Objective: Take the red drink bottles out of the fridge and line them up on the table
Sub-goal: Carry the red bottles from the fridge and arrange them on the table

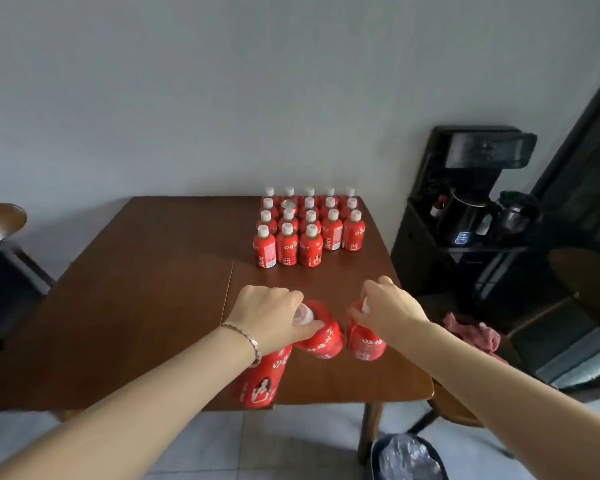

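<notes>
While both arms reach over the near edge of the table [136,306], the left hand [269,315] has its fingers clamped around the necks of two red bottles [321,336], one tilted toward the person. The right hand [390,308] pinches the white cap of a third bottle [366,341] just beside them. Farther back on the table, a block of bottles [309,226] stands upright in rows. Below the table's near corner, a bin [407,457] holds a crumpled plastic liner.

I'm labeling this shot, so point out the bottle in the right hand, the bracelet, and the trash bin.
Bottle in the right hand [366,342]: head view, on its red label below the fingers.
Bracelet [249,338]: head view, on the chain across the left wrist.
Trash bin [407,457]: head view, on the plastic liner inside.
</notes>
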A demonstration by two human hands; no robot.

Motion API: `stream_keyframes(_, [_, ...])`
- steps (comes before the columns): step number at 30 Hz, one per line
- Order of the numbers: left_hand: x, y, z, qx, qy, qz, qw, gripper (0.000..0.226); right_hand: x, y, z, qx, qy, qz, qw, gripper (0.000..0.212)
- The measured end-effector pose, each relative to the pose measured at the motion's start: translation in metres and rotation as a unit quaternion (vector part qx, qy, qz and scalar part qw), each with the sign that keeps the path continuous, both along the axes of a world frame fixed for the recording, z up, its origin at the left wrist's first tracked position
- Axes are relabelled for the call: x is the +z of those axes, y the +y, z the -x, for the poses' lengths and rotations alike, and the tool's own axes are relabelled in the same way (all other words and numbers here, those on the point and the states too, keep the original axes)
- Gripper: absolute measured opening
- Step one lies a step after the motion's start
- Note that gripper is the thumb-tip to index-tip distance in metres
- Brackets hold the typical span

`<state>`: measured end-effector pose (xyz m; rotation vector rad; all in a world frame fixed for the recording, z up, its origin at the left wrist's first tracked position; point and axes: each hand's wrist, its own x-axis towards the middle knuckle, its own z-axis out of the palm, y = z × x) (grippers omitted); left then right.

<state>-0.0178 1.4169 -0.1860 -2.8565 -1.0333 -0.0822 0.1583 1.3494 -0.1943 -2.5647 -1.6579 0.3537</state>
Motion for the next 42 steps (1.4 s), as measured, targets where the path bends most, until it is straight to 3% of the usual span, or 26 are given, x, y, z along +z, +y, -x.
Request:
stream_keyframes(7, [-0.035,0.095,-0.029,-0.010,0.008,0.001,1.000,0.047,-0.042,0.096,-0.049,-0.066,0.080,-0.001,0.995,0.039])
stream_keyframes(15, [-0.075,0.205,-0.074,-0.068,-0.046,0.016,0.996,0.051,-0.092,0.208,-0.098,-0.186,0.147,-0.039,0.971,0.034])
stream_keyframes(19, [-0.100,0.236,-0.086,-0.041,-0.073,0.035,0.996,0.050,-0.111,0.254,-0.122,-0.186,0.149,-0.037,0.970,0.032])
stream_keyframes(24, [-0.119,0.246,-0.101,-0.025,-0.044,0.079,0.996,0.054,-0.130,0.302,-0.139,-0.139,0.166,-0.061,0.974,0.031])
stream_keyframes(28, [-0.129,0.257,-0.111,-0.012,-0.017,0.103,0.994,0.054,-0.152,0.330,-0.152,-0.158,0.230,-0.071,0.958,0.033])
stream_keyframes(31, [-0.143,0.263,-0.119,-0.003,-0.048,0.114,0.992,0.049,-0.159,0.336,-0.161,-0.172,0.265,-0.087,0.945,0.031])
stream_keyframes(33, [-0.150,0.264,-0.122,-0.011,-0.061,0.090,0.994,0.047,-0.156,0.332,-0.164,-0.140,0.282,-0.082,0.946,0.031])
stream_keyframes(35, [-0.153,0.264,-0.126,-0.016,-0.058,0.071,0.996,0.046,-0.151,0.320,-0.166,-0.099,0.263,-0.042,0.959,0.047])
stream_keyframes(37, [-0.156,0.264,-0.129,-0.010,-0.065,0.076,0.995,0.048,-0.143,0.304,-0.157,-0.019,0.132,-0.062,0.989,0.062])
stream_keyframes(39, [-0.158,0.265,-0.135,-0.010,-0.067,0.088,0.994,0.050,-0.141,0.290,-0.150,0.131,0.061,-0.137,0.980,0.069])
stream_keyframes(42, [-0.155,0.261,-0.149,-0.020,-0.076,0.096,0.992,0.049,-0.142,0.269,-0.142,0.279,0.155,0.034,0.947,0.079])
